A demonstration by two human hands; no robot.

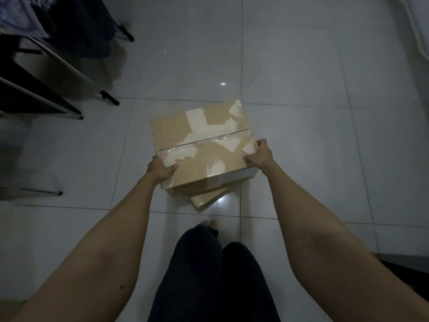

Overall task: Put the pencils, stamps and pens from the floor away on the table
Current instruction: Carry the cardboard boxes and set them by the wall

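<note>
A closed brown cardboard box [202,145] with torn label patches and clear tape sits at the middle of the head view. My left hand [161,169] grips its near left corner, thumb on top. My right hand [258,156] grips its near right corner. The box rests on, or hangs just above, a second flat cardboard piece [209,197] lying askew on the white tiled floor [313,159]. No pencils, stamps or pens show; the box's contents are hidden.
A clothes drying rack [69,63] with dark garments stands at the upper left, its feet on the tiles. My legs in dark trousers [209,270] and a bare foot are below the box. A dark edge [399,263] sits at the lower right.
</note>
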